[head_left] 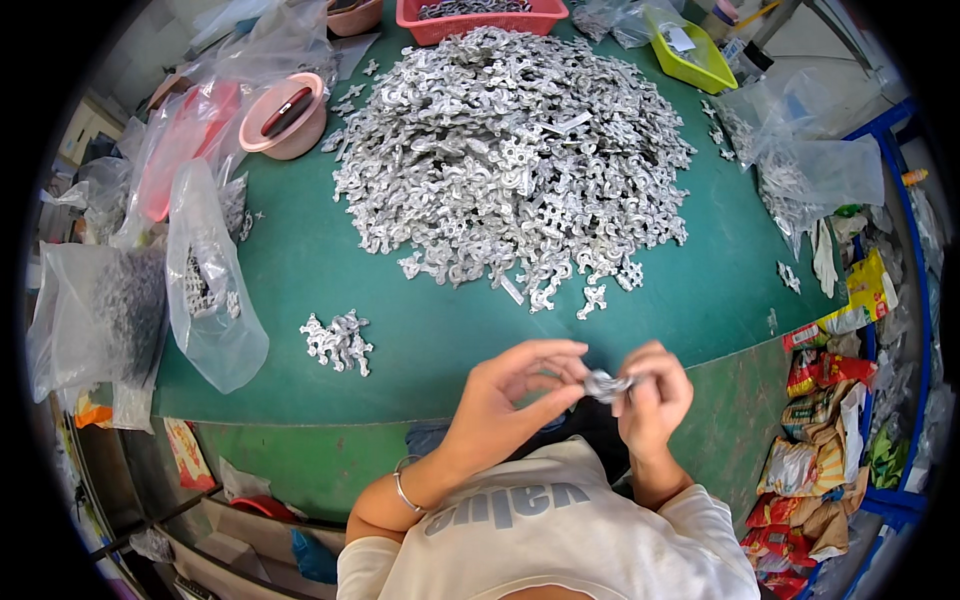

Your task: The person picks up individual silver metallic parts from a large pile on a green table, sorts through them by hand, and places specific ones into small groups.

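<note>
My left hand and my right hand meet in front of my chest, just off the table's near edge. Between them is a small silvery metal piece, blurred, so its exact shape and whether it is one piece or more cannot be told. The left thumb and fingertips pinch its left end; the curled right fingers grip its right end. Beyond them rises a large heap of silvery, cross-shaped metal pieces. A small separate cluster of similar pieces lies left of my hands.
The green table bears clear plastic bags of parts on the left. A pink bowl there holds a dark red object. Behind the heap stand a red basket and a yellow-green basket. Colourful packets fill a blue rack at right.
</note>
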Motion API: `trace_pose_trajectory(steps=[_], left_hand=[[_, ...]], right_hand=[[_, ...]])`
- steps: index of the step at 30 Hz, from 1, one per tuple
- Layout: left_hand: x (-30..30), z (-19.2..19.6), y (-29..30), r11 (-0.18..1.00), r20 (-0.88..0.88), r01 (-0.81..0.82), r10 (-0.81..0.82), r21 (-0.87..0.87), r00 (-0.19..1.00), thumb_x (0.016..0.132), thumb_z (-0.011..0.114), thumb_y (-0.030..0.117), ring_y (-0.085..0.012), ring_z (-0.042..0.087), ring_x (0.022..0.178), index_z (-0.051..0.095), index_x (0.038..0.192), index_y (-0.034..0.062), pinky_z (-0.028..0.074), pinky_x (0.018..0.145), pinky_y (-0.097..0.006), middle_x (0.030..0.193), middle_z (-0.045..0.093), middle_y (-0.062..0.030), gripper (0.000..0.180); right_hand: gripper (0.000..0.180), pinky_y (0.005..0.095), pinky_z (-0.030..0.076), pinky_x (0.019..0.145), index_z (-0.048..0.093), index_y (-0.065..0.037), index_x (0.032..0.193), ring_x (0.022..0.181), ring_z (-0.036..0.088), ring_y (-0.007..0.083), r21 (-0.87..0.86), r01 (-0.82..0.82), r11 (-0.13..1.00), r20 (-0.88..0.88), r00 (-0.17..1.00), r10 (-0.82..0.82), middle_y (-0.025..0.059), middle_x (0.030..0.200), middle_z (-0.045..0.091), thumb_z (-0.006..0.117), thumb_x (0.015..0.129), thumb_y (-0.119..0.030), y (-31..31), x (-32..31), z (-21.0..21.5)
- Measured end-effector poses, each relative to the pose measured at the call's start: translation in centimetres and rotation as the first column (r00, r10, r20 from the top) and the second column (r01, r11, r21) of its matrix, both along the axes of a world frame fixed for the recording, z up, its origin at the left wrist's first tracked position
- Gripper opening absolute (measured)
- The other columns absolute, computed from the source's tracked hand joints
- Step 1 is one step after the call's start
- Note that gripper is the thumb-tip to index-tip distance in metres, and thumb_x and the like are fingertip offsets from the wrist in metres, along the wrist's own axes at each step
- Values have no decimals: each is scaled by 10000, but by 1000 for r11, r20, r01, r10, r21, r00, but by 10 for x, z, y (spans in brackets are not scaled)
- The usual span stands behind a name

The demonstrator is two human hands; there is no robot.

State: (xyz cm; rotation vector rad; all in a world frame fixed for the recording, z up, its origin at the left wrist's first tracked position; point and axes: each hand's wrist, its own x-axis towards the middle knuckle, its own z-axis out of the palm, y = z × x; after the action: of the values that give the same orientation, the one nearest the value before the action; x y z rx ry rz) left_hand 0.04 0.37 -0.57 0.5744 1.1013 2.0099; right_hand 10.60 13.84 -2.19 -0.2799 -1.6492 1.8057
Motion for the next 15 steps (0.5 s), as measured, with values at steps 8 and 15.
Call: trace_pose_trajectory(steps=[8,15], left_hand=[[-2,-23,-3,977,-38,18,-27,-212,999,828,537,2,-133,525,876,480,1136,-27,441,773,-265,960,555,-86,315],[-3,-31,-4,971,-43,15,-26,-241,999,839,539,31,-122,528,870,506,1108,-23,440,777,-257,947,561,-71,275]], right_hand=[[184,238,362,415,472,-45,853,599,422,146,-935,-151,322,-135,988,70,68,802,467,443,893,-222,50,-16,-17],[194,256,361,474,587,1,890,522,425,115,336,56,940,484,846,-223,21,598,427,648,767,-136,67,-27,-46]])
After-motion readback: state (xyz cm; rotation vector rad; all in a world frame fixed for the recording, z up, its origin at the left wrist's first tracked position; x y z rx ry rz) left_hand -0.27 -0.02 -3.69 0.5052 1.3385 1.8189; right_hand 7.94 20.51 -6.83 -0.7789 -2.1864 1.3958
